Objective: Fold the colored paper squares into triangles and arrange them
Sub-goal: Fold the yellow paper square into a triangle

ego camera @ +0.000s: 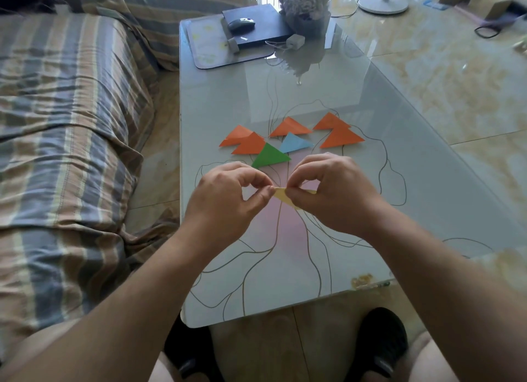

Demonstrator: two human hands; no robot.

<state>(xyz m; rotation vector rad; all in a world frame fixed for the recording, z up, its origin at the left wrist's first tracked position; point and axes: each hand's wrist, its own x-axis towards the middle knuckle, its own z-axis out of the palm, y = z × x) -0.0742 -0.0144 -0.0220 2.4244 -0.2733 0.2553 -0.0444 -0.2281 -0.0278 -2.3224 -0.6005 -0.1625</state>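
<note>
A small yellow paper [281,195] is pinched between my left hand [228,199] and my right hand [330,193], just above the glass table [285,267]; my fingers hide most of it. Beyond my hands lie folded triangles: a green triangle [269,156], a light blue triangle [295,142] and several orange triangles, with two overlapping at the left [245,142], one in the middle [289,127] and two at the right [339,132].
At the table's far end sit a mouse pad [205,48], a dark laptop [256,25] with a mouse [241,24] on it, a small white charger [295,41] and a potted plant [306,8]. A striped sofa [71,125] runs along the left.
</note>
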